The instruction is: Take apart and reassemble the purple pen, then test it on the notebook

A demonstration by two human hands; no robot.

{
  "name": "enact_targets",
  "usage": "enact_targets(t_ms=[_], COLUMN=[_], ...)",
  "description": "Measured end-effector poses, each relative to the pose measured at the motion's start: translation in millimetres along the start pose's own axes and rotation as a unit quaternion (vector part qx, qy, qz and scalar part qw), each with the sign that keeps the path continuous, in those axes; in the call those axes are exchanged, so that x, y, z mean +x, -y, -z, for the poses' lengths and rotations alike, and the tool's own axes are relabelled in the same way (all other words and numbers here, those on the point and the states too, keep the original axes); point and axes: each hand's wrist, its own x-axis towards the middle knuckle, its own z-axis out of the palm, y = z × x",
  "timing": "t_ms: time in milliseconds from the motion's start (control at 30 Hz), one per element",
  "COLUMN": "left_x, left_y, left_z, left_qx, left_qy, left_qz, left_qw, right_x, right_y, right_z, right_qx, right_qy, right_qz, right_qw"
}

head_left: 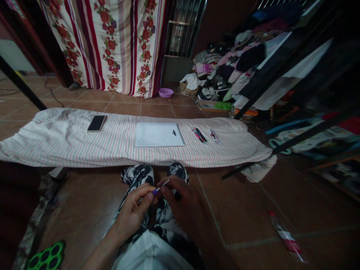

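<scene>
Above my knees, my left hand (137, 206) pinches a small purple piece (155, 191) between thumb and fingers. My right hand (180, 195) is closed close beside it, around a thin white stick (165, 182) that slants up from the fingers. The two pieces look like parts of a pen, but whether they are joined is hidden. In front of my hands lies a spiral sketchpad (156, 135) with a small black object (174, 132) on its page. Right of it are several pens (200, 135) and a clear packet of small items (215, 136).
A striped cloth (118, 150) covers the low surface, with a phone (97, 123) at its left. Dark metal bars (292, 140) rise at the right. A plastic bottle (288, 238) and a green object with round holes (46, 257) lie low down. Clothes (233, 63) are piled behind.
</scene>
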Motion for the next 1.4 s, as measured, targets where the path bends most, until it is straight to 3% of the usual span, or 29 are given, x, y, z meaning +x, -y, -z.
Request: enact_targets(t_ms=[633, 1100, 1267, 1400], left_x=[-1, -2, -3, -3], left_y=[0, 3, 0, 1], left_z=[-0.2, 1.0, 0.5, -2.6], left_qx=[-0.06, -0.081, -0.087, -0.113], left_qy=[0.017, 0.062, 0.055, 0.014], left_qz=[0.067, 0.054, 0.057, 0.085], left_qw=[0.996, 0.993, 0.993, 0.99], right_x=[6, 1, -1, -3], right_y=[6, 6, 5, 0], right_z=[18, 7, 3, -1], right_qx=[-0.058, -0.046, -0.012, -0.02], right_qy=[-0.041, 0.065, 0.052, 0.024], right_qz=[0.028, -0.03, -0.037, -0.044], right_qw=[0.997, 0.996, 0.998, 0.999])
